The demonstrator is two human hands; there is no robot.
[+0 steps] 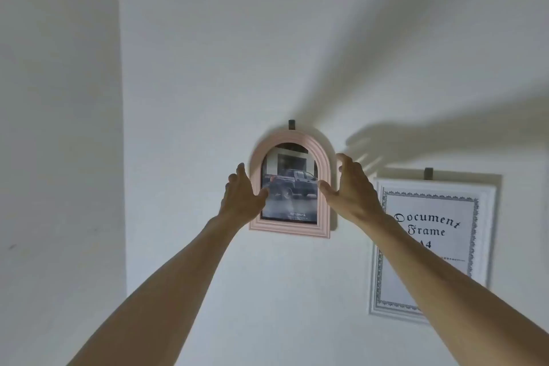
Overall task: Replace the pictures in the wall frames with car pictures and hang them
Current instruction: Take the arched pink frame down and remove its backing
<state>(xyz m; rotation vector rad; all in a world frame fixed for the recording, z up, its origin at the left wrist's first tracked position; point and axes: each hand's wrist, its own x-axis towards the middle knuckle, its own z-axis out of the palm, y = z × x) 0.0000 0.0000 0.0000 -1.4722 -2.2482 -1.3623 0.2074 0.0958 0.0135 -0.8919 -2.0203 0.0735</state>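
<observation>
A pink arched frame point(289, 184) hangs on the white wall point(208, 68) near the centre of the view, its top just under a small dark hook point(291, 124) at 12 o'clock. Inside it sits a car picture point(292, 184): a dark pickup truck on wet ground, with a small line of print near the bottom edge.

The left hand point(242, 193) is at the frame's 9 o'clock side, fingers spread and only lightly bent, thumb tip lying over the left edge of the picture. The right hand point(350, 187) is at the 3 o'clock side, likewise spread, its thumb reaching in over the right edge of the picture and its fingers raised beside the frame's outer rim. Neither hand is wrapped round the frame; whether the fingers actually touch it cannot be told. Both bare forearms rise from the bottom corners, and the left wrist covers the frame's lower left part.

At about 4 o'clock from the pink frame, a white rectangular frame point(490, 232) hangs on a second dark hook point(428, 173). It shows a sheet with an ornate border and the words "Document Frame A4"; the right forearm crosses in front of its lower left part. The two frames are near each other but apart.

A wall corner point(121, 128) runs down at the left. Shadows of the arms and fingers fan across the wall toward 1 and 2 o'clock.
</observation>
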